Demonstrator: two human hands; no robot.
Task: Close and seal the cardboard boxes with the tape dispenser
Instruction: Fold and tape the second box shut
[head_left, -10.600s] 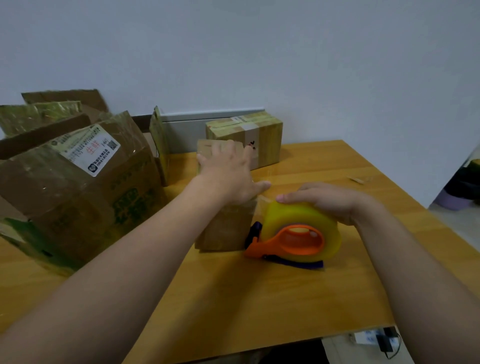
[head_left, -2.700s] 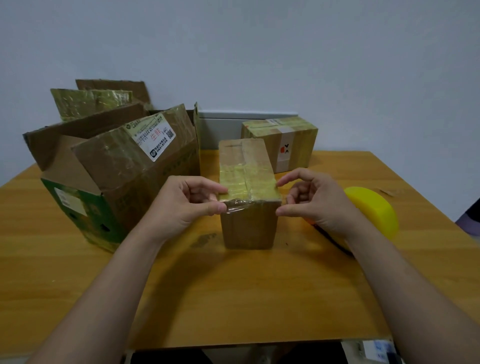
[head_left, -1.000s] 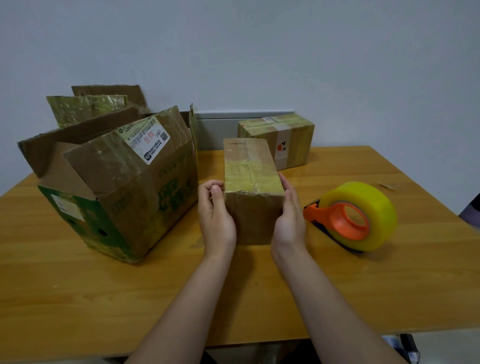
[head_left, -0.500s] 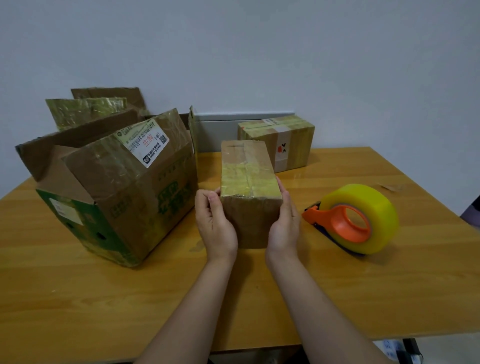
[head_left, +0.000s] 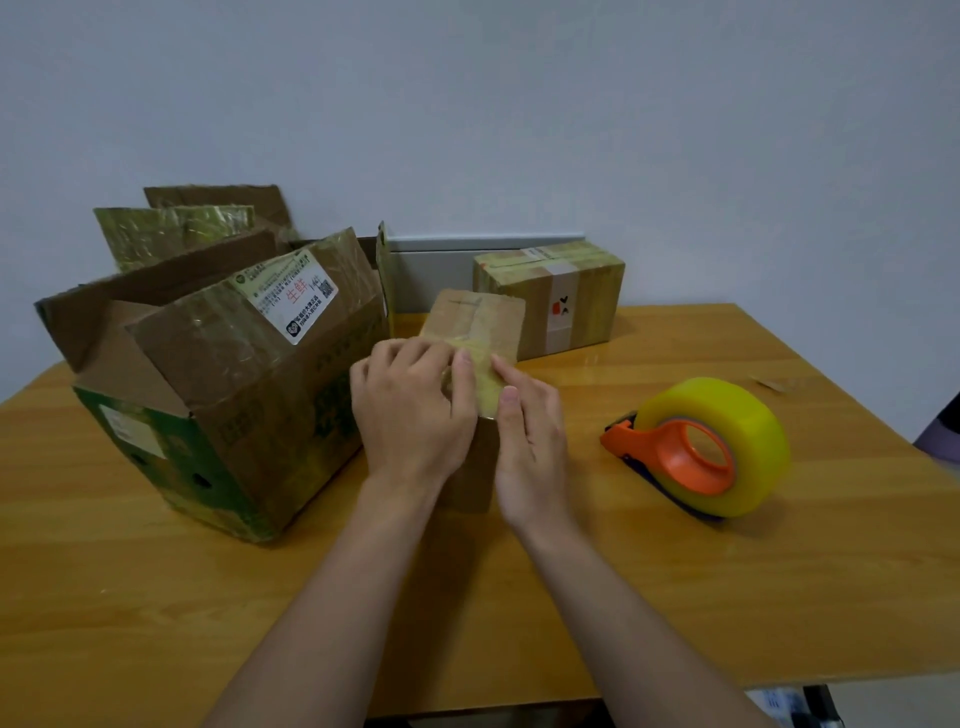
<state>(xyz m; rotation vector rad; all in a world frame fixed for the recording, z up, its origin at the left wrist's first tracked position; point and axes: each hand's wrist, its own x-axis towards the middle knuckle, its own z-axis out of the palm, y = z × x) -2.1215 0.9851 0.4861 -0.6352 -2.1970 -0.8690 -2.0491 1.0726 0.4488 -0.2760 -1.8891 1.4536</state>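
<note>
A small closed cardboard box (head_left: 480, 325) stands in the middle of the wooden table (head_left: 675, 597), with yellowish tape across its top. My left hand (head_left: 410, 410) lies flat over the near left part of the top and side. My right hand (head_left: 530, 436) presses fingers on the taped near edge and right side. The tape dispenser (head_left: 706, 447), an orange handle with a yellow roll, rests on the table to the right, untouched.
A large open cardboard box (head_left: 223, 395) with raised flaps and a white label stands at the left. A sealed small box (head_left: 550, 296) sits at the back by the wall. A scrap of cardboard (head_left: 771, 383) lies at the far right.
Both hands have gone from gripping the small box's sides up onto its taped top near edge. The box appears turned slightly. The tape dispenser has not moved.
</note>
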